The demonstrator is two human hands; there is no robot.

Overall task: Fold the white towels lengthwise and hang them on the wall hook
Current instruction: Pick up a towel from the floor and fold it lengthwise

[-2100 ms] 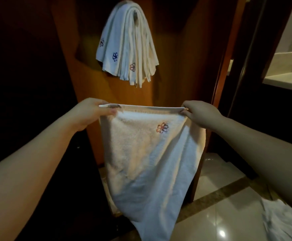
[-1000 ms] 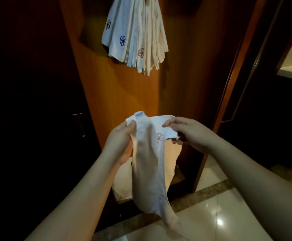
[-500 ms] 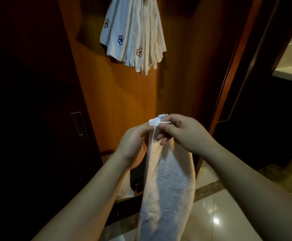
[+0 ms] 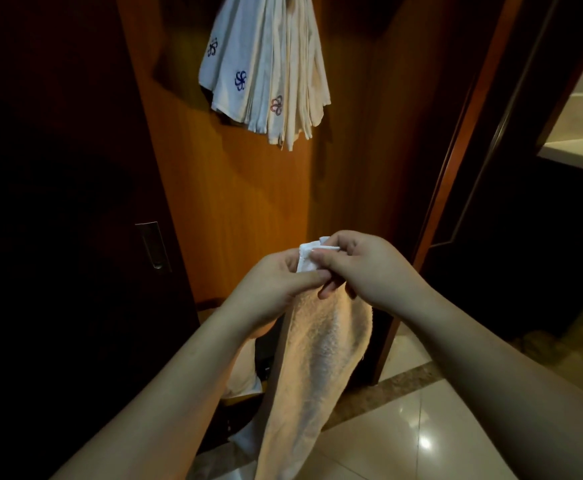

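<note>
since spread-out hold, towel (image 4: 318, 344) now gathered into narrow strip, hands brought together. left hand (image 4: 276, 282) pinches top edge; right hand (image 4: 369, 268) pinches same edge, touching left. towel hangs down toward floor. far above, hung towels (image 4: 269, 67) bunched against wooden wall.

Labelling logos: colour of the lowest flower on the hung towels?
Red-pink with blue, on the hung towels; head view.

I am seeing one white towel (image 4: 318, 358) hanging down as a narrow folded strip, its top corner bunched at chest height. Above it, a bundle of folded white towels (image 4: 269, 67) is hanging against the wood panel, flower emblems showing.
</note>
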